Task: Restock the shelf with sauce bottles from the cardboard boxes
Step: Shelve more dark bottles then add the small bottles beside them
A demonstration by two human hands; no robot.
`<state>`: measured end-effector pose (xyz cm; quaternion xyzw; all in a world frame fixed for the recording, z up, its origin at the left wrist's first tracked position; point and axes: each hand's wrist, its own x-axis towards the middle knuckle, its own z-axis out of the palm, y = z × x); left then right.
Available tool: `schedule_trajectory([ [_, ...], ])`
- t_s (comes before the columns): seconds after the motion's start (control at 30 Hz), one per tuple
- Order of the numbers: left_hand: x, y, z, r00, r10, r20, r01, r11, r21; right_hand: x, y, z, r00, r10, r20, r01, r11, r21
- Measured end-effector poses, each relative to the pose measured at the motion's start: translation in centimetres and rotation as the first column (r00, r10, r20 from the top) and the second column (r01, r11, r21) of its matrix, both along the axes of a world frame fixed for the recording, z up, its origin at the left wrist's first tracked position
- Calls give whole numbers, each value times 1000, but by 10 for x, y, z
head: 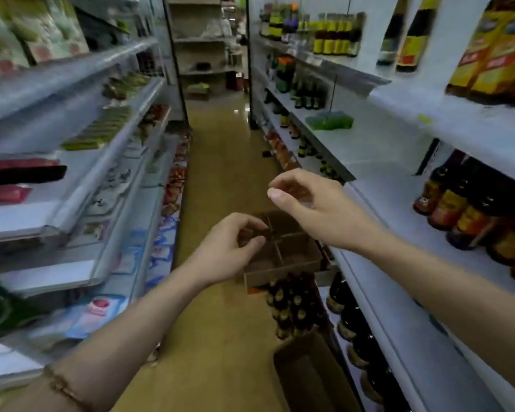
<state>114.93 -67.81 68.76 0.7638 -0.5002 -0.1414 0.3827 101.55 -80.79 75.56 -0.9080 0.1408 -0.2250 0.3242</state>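
Both bare arms reach forward. The left hand (229, 246) sits lower, fingers curled loosely; the right hand (312, 205) hovers higher, fingers half curled, holding nothing.

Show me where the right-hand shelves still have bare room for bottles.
The waist-high white shelf is bare from the green packet back to the bottles at its near end. The bottom shelf row is packed tight. Both hands, left and right, are empty above the divided box.

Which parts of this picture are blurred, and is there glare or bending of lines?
Head view: left shelves smeared by motion blur; both hands, left hand and right hand, fairly sharp; glare on the floor; wide-angle lens bows the right shelf edge.
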Motion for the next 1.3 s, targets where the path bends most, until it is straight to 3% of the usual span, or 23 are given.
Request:
schedule_trajectory([
  [0.2, 67, -43, -38, 998, -61, -16, 62, 996, 61, 65, -45, -35, 990, -9, -139, 18, 998, 60],
  [0.43, 165, -127, -87, 958, -286, -1, 282, 947, 154, 125, -90, -92, 956, -238, -173, 267, 948, 171],
  [0.73, 200, -233, -156, 768, -638, -52, 606, 699, 379, 129, -127, -144, 773, -553, -311, 621, 759, 195],
  [0.87, 206, -271, -196, 739, -660, -133, 658, 667, 350, 135, -156, -187, 721, -591, -361, 680, 704, 207],
  [1.03, 248, -316, -247, 755, -631, -180, 638, 641, 427, 188, -221, -256, 763, -535, -363, 636, 722, 273],
  [1.2, 281, -383, -300, 777, -616, -131, 580, 618, 531, 233, -272, -320, 771, -546, -327, 636, 652, 412],
  [1.3, 288, -418, -344, 764, -612, -206, 606, 570, 555, 234, -299, -365, 748, -570, -341, 661, 589, 464],
])
